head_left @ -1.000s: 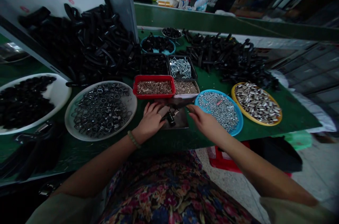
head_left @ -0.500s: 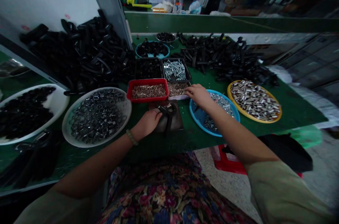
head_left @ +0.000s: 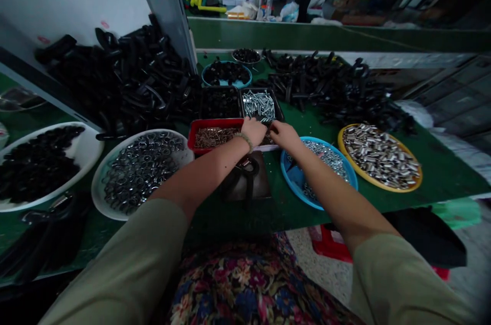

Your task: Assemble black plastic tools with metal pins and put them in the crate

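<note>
My left hand [head_left: 253, 130] is over the small white tray of copper-coloured bits, its fingers curled closed and pointing right. Close beside it, my right hand [head_left: 284, 136] has its fingertips pinched together at the same tray. Whatever either hand holds is too small or hidden to make out. Nearer to me, a black part with a metal fitting and a strap-like tail [head_left: 248, 167] lies on a dark metal plate [head_left: 264, 181]. Left of my hands, partly behind my left wrist, is a red tray [head_left: 192, 135] of copper-coloured pins. A black tray holds silvery screws [head_left: 259, 103] just beyond.
A white basin [head_left: 100, 194] of metal rings stands left, with another of black parts [head_left: 34, 166]. To the right are a blue basin [head_left: 289, 181] of small metal pieces and a yellow one [head_left: 383, 184] of metal sleeves. Piles of black parts [head_left: 130, 79] lie behind.
My left hand has left the black part on the plate and moved up and right to the trays, beside my right hand. My right hand has stayed at the small tray.
</note>
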A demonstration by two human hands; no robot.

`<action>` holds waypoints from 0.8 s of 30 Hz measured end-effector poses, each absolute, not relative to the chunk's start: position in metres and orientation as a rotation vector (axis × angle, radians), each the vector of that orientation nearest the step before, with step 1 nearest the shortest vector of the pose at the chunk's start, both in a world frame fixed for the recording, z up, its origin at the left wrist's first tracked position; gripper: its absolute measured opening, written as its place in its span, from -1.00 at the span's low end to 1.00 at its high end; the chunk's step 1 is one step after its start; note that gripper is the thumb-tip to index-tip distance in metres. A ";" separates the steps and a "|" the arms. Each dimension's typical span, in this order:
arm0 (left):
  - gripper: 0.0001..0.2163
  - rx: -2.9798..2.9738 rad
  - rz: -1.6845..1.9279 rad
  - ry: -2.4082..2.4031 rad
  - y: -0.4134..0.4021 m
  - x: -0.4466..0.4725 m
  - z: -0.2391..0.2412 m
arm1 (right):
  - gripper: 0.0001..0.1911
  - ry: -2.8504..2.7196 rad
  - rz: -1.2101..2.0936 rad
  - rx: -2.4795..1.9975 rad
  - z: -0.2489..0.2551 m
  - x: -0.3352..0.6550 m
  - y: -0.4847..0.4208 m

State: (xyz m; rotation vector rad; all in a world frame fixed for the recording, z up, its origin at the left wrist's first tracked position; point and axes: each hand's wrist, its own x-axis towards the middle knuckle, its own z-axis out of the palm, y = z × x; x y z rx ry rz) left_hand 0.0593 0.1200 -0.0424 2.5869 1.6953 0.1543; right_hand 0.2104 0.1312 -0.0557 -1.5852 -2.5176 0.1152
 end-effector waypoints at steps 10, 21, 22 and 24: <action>-0.71 2.597 0.156 1.663 0.123 0.059 -0.049 | -0.82 -2.068 1.093 -1.202 -0.067 0.202 0.049; -0.71 2.573 0.118 1.646 0.122 0.064 -0.045 | -0.94 -2.415 0.558 -1.255 -0.078 0.176 0.049; -0.71 2.563 0.125 1.645 0.123 0.064 -0.045 | -0.93 -2.431 0.541 -1.257 -0.079 0.175 0.049; -0.72 2.542 0.145 1.643 0.123 0.063 -0.046 | -0.93 -2.469 0.491 -1.267 -0.081 0.174 0.049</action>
